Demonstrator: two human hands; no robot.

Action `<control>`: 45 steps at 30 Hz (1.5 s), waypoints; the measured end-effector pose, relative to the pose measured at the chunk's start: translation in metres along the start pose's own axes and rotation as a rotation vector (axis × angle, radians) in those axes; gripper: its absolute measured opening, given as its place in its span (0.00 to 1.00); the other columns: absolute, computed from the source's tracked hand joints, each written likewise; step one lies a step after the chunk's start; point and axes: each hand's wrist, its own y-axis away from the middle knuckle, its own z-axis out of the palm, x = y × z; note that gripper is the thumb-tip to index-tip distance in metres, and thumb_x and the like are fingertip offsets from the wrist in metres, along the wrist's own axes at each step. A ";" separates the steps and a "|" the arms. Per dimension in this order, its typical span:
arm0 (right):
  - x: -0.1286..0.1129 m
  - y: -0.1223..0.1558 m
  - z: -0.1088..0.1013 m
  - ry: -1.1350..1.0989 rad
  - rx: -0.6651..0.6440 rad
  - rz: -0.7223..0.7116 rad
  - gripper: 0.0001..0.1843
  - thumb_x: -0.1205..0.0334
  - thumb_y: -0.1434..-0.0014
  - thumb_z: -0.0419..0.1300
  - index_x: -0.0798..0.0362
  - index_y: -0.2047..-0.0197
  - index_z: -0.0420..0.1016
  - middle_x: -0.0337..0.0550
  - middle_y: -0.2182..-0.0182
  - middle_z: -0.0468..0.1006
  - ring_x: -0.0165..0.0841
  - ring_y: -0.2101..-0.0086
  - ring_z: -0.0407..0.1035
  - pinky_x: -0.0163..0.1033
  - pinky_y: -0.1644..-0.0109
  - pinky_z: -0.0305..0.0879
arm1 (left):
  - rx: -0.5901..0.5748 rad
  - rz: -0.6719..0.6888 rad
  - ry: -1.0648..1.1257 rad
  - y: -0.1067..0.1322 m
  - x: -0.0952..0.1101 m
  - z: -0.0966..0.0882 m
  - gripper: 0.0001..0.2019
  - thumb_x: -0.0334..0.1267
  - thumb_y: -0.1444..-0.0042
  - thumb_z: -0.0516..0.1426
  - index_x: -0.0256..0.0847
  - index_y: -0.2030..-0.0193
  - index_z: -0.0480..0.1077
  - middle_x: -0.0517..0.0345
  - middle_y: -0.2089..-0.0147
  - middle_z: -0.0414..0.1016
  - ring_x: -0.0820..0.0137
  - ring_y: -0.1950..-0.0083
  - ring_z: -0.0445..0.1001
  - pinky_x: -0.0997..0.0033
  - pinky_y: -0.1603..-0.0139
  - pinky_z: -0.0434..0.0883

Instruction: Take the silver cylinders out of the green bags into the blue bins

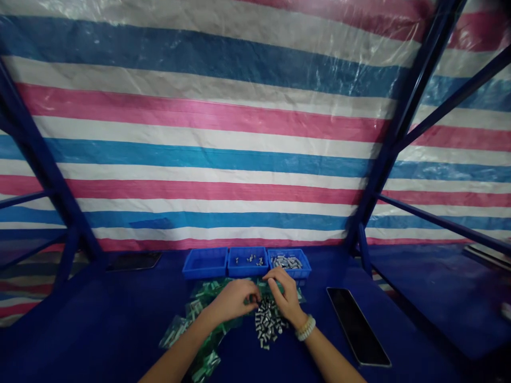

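A pile of small silvery screws (268,323) lies on the blue table between my hands. My left hand (237,299) is at the upper left edge of the pile, thumb and fingertips pinched together; what they hold, if anything, is too small to make out. Across the top of the pile reaches my right hand (285,295), its fingers loosely bent and apart, with nothing visible in them. Around and under my left forearm are several clear and green plastic bags (196,308) with small parts inside. A beaded bracelet (306,327) circles my right wrist.
Three blue bins stand in a row behind my hands: a left bin (205,260), a middle bin (247,268) with a few small metal parts, and a right bin (306,264) holding many. A dark phone (357,325) lies right. Blue metal posts (379,165) frame a striped sheet.
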 end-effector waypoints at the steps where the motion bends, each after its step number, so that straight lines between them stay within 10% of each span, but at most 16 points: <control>1: 0.000 0.000 0.000 0.001 -0.002 -0.001 0.11 0.63 0.33 0.51 0.52 0.63 0.75 0.44 0.68 0.75 0.36 0.65 0.69 0.42 0.57 0.63 | -0.064 0.014 -0.013 0.005 0.005 0.004 0.07 0.29 0.49 0.60 0.42 0.64 0.76 0.59 0.64 0.78 0.66 0.61 0.76 0.73 0.59 0.68; 14: 0.000 0.002 0.004 0.025 -0.019 -0.015 0.11 0.64 0.34 0.52 0.52 0.66 0.74 0.43 0.71 0.75 0.35 0.67 0.69 0.41 0.59 0.64 | -0.112 -0.021 -0.001 0.012 0.002 0.021 0.04 0.30 0.47 0.62 0.42 0.65 0.73 0.58 0.63 0.77 0.64 0.57 0.74 0.70 0.55 0.66; 25: 0.000 0.004 0.012 0.010 -0.169 -0.026 0.14 0.70 0.41 0.59 0.50 0.51 0.72 0.43 0.64 0.77 0.35 0.63 0.71 0.40 0.58 0.68 | 0.456 -0.217 0.559 0.015 -0.006 0.001 0.07 0.39 0.44 0.59 0.39 0.64 0.75 0.56 0.68 0.76 0.67 0.66 0.73 0.71 0.63 0.69; 45: -0.014 0.000 0.007 0.014 -0.114 -0.053 0.06 0.64 0.36 0.56 0.51 0.64 0.73 0.43 0.70 0.75 0.36 0.66 0.68 0.42 0.60 0.65 | 0.454 -0.177 0.682 0.015 0.013 0.004 0.07 0.38 0.49 0.62 0.37 0.66 0.72 0.58 0.69 0.73 0.70 0.68 0.71 0.70 0.63 0.70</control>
